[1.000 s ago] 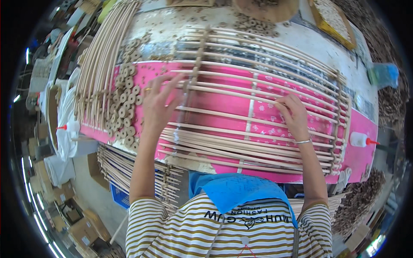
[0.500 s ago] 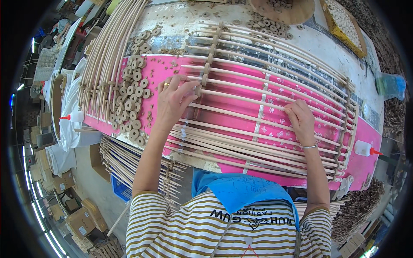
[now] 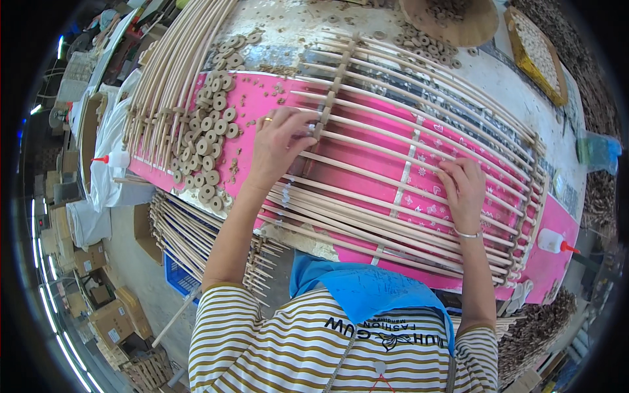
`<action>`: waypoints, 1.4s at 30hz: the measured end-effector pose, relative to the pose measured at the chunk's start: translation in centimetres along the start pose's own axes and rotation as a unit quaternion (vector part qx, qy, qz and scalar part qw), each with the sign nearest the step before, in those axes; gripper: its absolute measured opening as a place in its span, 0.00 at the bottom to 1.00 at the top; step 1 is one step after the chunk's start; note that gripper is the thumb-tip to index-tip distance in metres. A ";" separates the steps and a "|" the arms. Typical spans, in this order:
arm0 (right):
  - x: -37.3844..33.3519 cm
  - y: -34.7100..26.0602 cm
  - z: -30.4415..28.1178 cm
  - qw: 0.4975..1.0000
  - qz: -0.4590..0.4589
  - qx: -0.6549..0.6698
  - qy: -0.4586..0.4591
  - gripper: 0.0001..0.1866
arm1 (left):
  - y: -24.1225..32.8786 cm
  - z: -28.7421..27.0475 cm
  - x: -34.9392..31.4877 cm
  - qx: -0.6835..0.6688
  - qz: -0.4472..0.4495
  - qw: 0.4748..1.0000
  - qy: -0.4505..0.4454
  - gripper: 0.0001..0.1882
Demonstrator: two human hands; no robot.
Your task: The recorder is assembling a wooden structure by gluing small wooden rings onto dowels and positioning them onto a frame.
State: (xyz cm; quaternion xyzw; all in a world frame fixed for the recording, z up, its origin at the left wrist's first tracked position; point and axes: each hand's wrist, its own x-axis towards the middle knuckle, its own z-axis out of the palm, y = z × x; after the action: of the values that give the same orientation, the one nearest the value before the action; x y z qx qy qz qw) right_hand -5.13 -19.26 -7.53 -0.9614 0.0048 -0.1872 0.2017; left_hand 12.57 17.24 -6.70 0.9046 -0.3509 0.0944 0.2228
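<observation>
From my distant seat I see that the rods (image 3: 354, 216) are of pale wood, smooth and matt. The rings (image 3: 203, 145) seem also wooden, dull and a little rough. The pink sheet (image 3: 246, 134) looks like smooth plastic with slight shine, while the bench (image 3: 288, 33) has a stained, uneven surface. I notice the white plastic bottle (image 3: 549, 240), the shiny metal bracelet (image 3: 468, 234), and the soft cloth of the striped shirt (image 3: 282, 347).

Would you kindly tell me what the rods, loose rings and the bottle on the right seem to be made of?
Rods: probably bare wood, pale and matt. Loose rings: perhaps wood or fibreboard; the dull brown surface fits either. Bottle: likely plastic, smooth and whitish, with a red nozzle.
</observation>
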 end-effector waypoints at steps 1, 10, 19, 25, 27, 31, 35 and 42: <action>0.1 -0.8 -0.4 1.000 0.009 0.001 0.018 0.07 | -1.5 -0.3 -0.4 -0.046 -0.036 0.998 0.038 0.19; -2.0 -1.5 -1.6 0.989 -0.012 0.091 -0.113 0.11 | -9.8 -5.5 -4.5 0.088 -0.209 0.974 0.000 0.22; -2.4 -1.8 -1.2 0.979 0.052 0.140 -0.136 0.08 | -9.8 -5.9 -4.7 0.224 -0.168 0.959 -0.046 0.23; -2.3 -2.2 -1.2 0.969 0.097 0.213 -0.074 0.05 | -5.8 -5.8 -4.1 -0.458 -0.347 0.818 0.028 0.19; -2.2 -2.2 -1.1 0.970 0.090 0.214 -0.070 0.06 | -5.5 -5.1 -4.3 -0.495 -0.337 0.801 0.024 0.20; -2.3 -2.1 -1.1 0.970 0.091 0.214 -0.070 0.05 | -4.6 -4.5 -4.1 -0.527 -0.343 0.777 0.021 0.20; -2.2 -2.4 -1.1 0.972 0.087 0.214 -0.049 0.06 | -4.5 -4.4 -4.2 -0.535 -0.339 0.773 0.012 0.19; -2.1 -2.2 -1.1 0.975 0.067 0.204 -0.062 0.06 | -3.8 -4.5 -4.4 -0.564 -0.345 0.749 0.032 0.19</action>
State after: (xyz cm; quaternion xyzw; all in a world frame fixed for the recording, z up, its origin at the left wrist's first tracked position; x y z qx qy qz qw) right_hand -7.59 -17.47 -6.49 -0.9071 0.0183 -0.1105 0.4058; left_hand 11.83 24.46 -5.48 0.6702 0.0031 -0.1748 0.7213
